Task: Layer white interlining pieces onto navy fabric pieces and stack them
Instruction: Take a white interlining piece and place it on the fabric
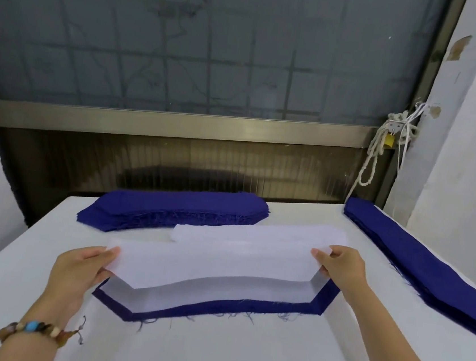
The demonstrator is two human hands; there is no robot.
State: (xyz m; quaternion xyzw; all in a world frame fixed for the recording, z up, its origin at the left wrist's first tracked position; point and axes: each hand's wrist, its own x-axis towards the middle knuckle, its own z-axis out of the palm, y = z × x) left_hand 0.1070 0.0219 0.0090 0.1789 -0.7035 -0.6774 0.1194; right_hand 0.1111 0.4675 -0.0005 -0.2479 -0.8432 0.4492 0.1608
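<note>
Head view is showing the left hand (81, 272), a beaded bracelet (35, 331) at its wrist, pinching the left end of a white interlining piece (206, 265) between thumb and fingers. The piece is hanging just above a navy fabric piece (216, 305) that is lying flat near the table's front, with another white layer (158, 296) already lying on it. The right hand (342, 266) is pinching the interlining's right end in the same way.

To my eye, the step is going best if both hands are drawing the piece lightly taut, matching its angled corners to the navy outline, and lowering both ends together so an even navy border is showing all round. Frayed threads are hanging off the navy's front edge and could catch.

A white table (240, 358) is carrying everything. A thick navy stack (174, 205) is sitting at the back left, more white pieces (254, 232) are lying just in front of it, and a long navy stack (417, 260) is running along the right edge. Behind, a dusty window (187, 41) is filling the view; a white rope (383, 143) is hanging at its right corner beside a pale wall (475, 118).
</note>
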